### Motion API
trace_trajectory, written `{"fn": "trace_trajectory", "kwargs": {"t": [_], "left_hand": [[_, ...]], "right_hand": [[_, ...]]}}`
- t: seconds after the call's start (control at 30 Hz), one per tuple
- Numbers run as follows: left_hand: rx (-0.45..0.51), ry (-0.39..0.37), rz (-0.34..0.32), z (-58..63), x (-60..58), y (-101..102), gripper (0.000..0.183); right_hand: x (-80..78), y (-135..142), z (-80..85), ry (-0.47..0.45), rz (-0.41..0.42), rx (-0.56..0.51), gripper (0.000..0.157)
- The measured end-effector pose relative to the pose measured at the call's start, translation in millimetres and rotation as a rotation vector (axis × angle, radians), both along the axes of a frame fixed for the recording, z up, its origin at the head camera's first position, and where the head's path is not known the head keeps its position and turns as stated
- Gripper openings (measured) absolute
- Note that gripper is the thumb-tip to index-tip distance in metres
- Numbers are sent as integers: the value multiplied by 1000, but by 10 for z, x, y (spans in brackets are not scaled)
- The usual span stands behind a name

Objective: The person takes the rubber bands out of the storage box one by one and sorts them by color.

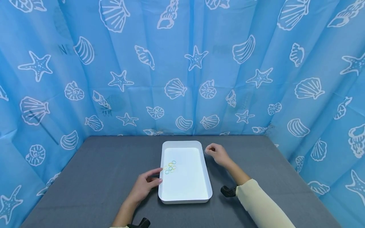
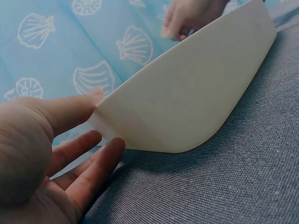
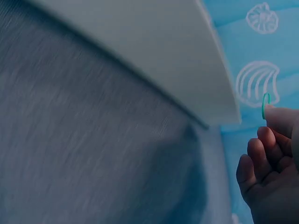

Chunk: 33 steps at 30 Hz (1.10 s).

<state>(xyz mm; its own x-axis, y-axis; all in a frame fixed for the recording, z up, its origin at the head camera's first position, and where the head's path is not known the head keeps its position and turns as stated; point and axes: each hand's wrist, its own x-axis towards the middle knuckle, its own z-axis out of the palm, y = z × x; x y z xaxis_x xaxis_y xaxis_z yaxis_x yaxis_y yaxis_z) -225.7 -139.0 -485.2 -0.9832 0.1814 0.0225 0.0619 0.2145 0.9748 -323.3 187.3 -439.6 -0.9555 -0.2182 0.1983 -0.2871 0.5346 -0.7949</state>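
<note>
A white rectangular tray (image 1: 188,186) sits on the grey cloth, with several small green and yellow rubber bands (image 1: 170,168) grouped near its left wall. My left hand (image 1: 144,186) is at the tray's left side, thumb and fingers apart and touching it. In the left wrist view, its thumb (image 2: 74,109) meets the rim while other fingertips rest low against the outer wall. Just outside the tray's far right corner, my right hand (image 1: 219,154) pinches a single green rubber band (image 3: 263,106) between thumb and forefinger; the other fingers are curled.
Grey cloth (image 1: 114,164) covers the table. A blue curtain (image 1: 176,63) with white shell and starfish prints hangs behind and along both sides. Black wrist devices (image 1: 228,191) are strapped near the hands.
</note>
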Motion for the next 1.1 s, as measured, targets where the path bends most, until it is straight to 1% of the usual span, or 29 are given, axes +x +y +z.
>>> {"fn": "trace_trajectory", "kwargs": {"t": [0.07, 0.3, 0.4, 0.53, 0.7, 0.8, 0.93, 1.1], "left_hand": [[0, 2, 2, -4, 2, -1, 44], [-6, 9, 5, -7, 2, -2, 45], [-9, 8, 5, -10, 2, -4, 45], [-18, 6, 6, -16, 3, -1, 44], [-13, -2, -2, -23, -8, -4, 45], [2, -5, -12, -29, -17, -9, 46], [10, -6, -18, -36, -23, -11, 46], [-6, 1, -10, -25, -13, -10, 45]], "right_hand": [[0, 68, -50, 14, -14, -6, 8], [-40, 211, -181, -45, -81, -12, 9], [-61, 233, -214, -41, -100, 6, 9], [-91, 249, -243, -49, -139, 14, 9], [-140, 250, -274, -111, -189, 1, 10], [-182, 244, -293, -129, -213, 5, 10], [-227, 232, -302, -139, -248, 31, 10], [-269, 208, -297, -148, -280, 102, 11]]}}
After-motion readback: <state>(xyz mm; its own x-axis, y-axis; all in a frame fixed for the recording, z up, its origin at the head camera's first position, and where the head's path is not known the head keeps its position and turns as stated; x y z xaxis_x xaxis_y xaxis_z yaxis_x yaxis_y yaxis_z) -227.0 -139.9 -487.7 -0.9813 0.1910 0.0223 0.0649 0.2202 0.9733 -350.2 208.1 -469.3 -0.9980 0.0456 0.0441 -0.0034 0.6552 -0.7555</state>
